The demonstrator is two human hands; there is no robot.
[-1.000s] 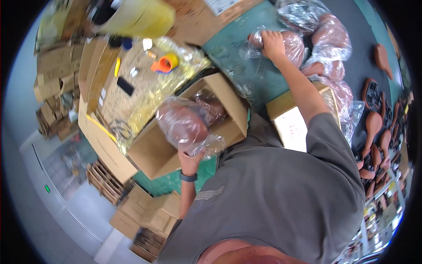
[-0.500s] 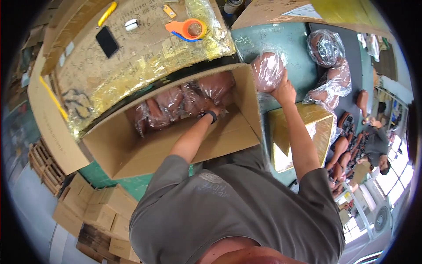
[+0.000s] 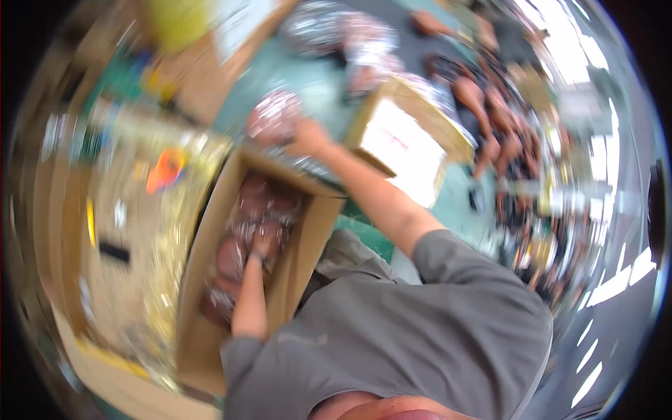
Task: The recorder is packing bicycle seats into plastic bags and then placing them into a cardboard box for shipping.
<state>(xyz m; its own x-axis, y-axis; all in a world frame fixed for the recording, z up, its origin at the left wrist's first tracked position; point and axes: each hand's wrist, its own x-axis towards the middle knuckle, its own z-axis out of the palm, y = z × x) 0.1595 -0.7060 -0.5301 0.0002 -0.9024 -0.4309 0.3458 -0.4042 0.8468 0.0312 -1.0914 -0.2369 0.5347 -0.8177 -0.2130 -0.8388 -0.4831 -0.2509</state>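
My right hand (image 3: pixel 309 138) grips the near edge of a rounded brown piece wrapped in clear film (image 3: pixel 275 115), on the green tabletop just beyond the carton. Reaching down inside the long cardboard carton (image 3: pixel 316 231), my left hand (image 3: pixel 266 241) rests among several brown pieces in clear film (image 3: pixel 231 257). Its fingers are smeared by motion, so their hold cannot be made out. A dark band circles the left wrist.
An open gold-edged box (image 3: pixel 409 143) stands right of my right forearm. More film-wrapped brown pieces (image 3: pixel 367 42) lie beyond it. Several bare brown limb-like pieces (image 3: pixel 483 105) lie far right. A taped cardboard sheet (image 3: pixel 133 217) on the left bears an orange tape dispenser (image 3: pixel 166 170) and a dark phone (image 3: pixel 114 252).
The view has swung to the right, blurring the scene. My left hand stays in the carton among the wrapped pieces, and my right hand stays on the rounded one.
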